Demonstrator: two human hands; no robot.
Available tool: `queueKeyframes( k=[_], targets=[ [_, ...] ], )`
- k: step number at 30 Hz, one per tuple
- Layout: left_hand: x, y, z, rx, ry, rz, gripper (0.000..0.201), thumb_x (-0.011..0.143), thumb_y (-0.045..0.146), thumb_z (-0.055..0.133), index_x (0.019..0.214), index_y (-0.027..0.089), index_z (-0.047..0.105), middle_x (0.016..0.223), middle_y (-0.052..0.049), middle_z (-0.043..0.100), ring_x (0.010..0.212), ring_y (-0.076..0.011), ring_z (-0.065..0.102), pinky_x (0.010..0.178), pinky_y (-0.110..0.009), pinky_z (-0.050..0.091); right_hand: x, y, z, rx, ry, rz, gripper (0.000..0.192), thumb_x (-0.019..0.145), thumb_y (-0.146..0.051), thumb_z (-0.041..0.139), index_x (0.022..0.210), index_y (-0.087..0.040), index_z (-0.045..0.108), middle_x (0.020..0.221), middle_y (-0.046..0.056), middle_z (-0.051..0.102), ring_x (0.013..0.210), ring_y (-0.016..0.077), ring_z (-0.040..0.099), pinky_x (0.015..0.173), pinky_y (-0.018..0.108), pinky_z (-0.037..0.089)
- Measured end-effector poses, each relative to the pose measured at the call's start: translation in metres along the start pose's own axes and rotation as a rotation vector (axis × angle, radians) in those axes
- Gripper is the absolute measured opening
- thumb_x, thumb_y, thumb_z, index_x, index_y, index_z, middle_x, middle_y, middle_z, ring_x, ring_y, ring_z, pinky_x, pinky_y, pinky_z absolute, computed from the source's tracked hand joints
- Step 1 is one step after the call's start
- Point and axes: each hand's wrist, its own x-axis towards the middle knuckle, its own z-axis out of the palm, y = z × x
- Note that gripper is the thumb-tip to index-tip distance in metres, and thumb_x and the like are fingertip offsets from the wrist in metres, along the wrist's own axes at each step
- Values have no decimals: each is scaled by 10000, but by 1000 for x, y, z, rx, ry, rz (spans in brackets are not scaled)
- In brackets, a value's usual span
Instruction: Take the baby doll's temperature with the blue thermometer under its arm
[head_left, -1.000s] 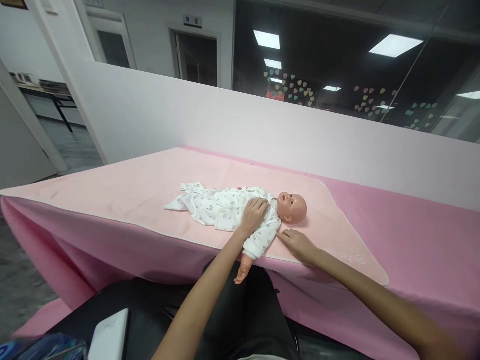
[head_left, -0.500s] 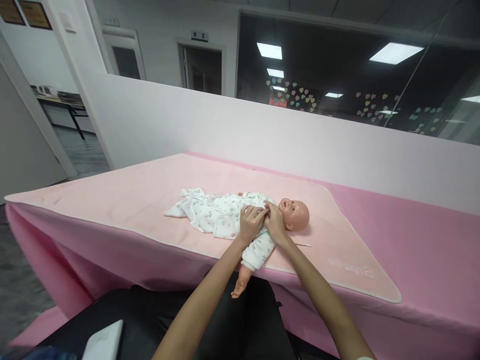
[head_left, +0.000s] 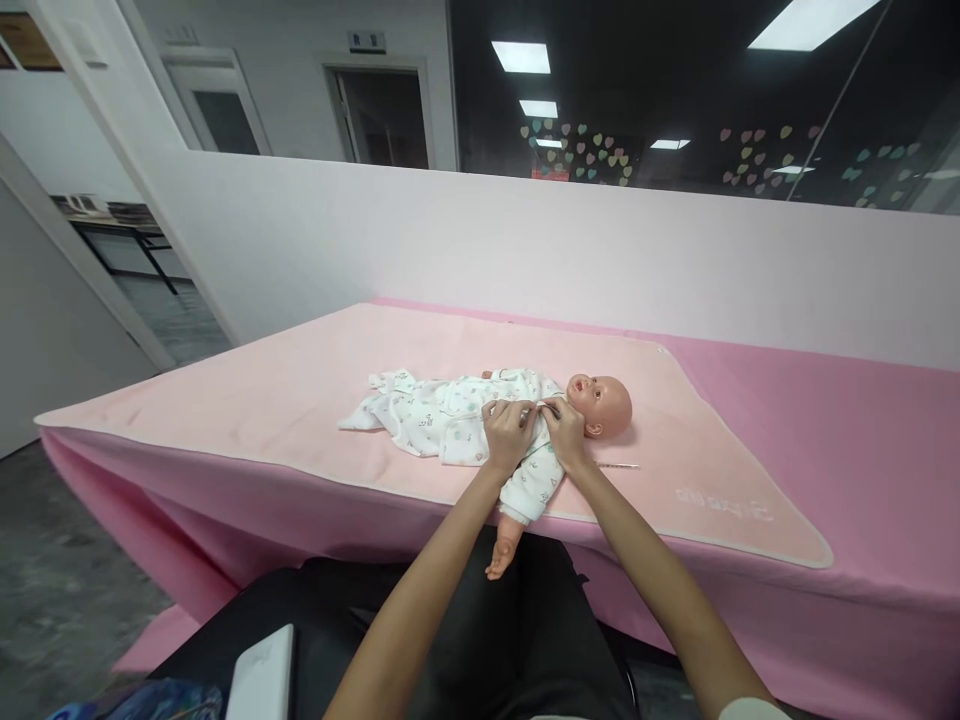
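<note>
working: you have both hands at the chest of the baby doll (head_left: 525,425), right under its chin.
doll: lies on its back on the pink blanket (head_left: 300,390), head (head_left: 604,403) to your right, legs to your left, near the front edge of the bench (head_left: 862,460); one bare doll arm (head_left: 504,545) hangs over that edge toward your lap.
garment: white printed sleepsuit (head_left: 427,420) covers the doll from neck to feet.
left hand: your left hand (head_left: 508,432) rests on the chest, fingers curled and pinching the sleepsuit's front edge near the collar.
right hand: your right hand (head_left: 564,432) touches the left one, fingertips pressed together on the same bit of cloth just below the chin.
step: by the look of it you are at the top fastening of the sleepsuit; whether it is a snap or a tie is too small to tell.
next move: calls for a fine two-finger grip and a steady doll, as it lies close to the edge.
nearby: a thin stick-like thing (head_left: 616,465) lies on the blanket just beside your right wrist; a white phone-like slab (head_left: 262,675) sits on your lap.
beyond: a pale partition wall (head_left: 525,250) stands behind the bench.
</note>
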Motion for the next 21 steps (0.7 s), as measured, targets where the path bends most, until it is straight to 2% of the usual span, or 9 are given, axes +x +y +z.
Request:
queueKeyframes(
  k=[7,11,16,21],
  targets=[
    [2,2,-2,8,3,4,123,831,238,541,713,203,531,604,30,628,590,-136,510,739,-325,310,0,2,1,-44,0,-48,227,868,-291,425,792,-189,613,751,40,675,687,165,621,648,261,469],
    [2,2,-2,1,-20,9,127,844,203,515,717,202,525,676,30,661,613,-133,519,744,-326,306,-1,1,2,-59,9,-28,231,875,-310,422,814,-181,604,765,51,672,692,168,623,643,263,471],
    [2,2,-2,-4,-43,20,139,853,197,501,717,201,526,748,26,681,635,-129,531,747,-328,304,-2,2,2,-46,6,0,240,878,-320,414,965,-164,574,773,55,664,712,168,629,638,260,477],
    [1,1,-2,-8,-46,6,160,862,206,486,708,201,527,759,11,681,626,-137,524,730,-332,305,0,3,4,-37,13,-26,277,887,-368,394,835,-184,594,782,52,666,686,163,619,632,259,465]
  ],
)
